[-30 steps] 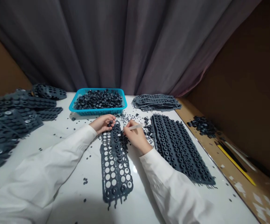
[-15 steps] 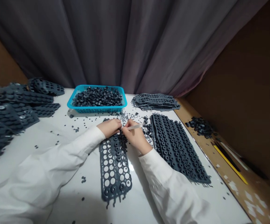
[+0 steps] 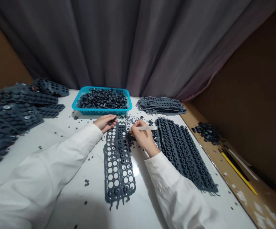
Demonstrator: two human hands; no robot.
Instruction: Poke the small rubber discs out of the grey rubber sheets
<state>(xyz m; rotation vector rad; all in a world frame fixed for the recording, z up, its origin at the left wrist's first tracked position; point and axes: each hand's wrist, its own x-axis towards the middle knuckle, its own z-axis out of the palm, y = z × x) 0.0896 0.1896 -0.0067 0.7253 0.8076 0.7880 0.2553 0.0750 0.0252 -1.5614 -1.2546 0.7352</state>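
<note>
A dark rubber sheet (image 3: pixel 120 163) lies lengthwise before me, with many round holes showing white table and some ring-shaped parts still in it. My left hand (image 3: pixel 106 122) is at the sheet's far left corner, its fingers closed on small black rubber parts (image 3: pixel 113 121). To the right of the sheet's far end is my right hand (image 3: pixel 141 135), closed around a thin whitish stick-like tool (image 3: pixel 147 128) that points right past the hand. The tool's working tip is hidden by the fingers or too small to make out.
A blue basket (image 3: pixel 102 111) full of black parts stands at the back. Perforated sheets (image 3: pixel 162 105) are stacked behind on the right, and ring-filled sheets (image 3: pixel 185 156) lie at right. More sheets (image 3: pixel 14 111) are heaped left. Small discs are scattered about; a yellow cutter (image 3: pixel 239 171) lies far right.
My left hand has lifted off the sheet and moved left with small black parts in its fingers. My right hand has shifted right, away from the left hand, still with the tool.
</note>
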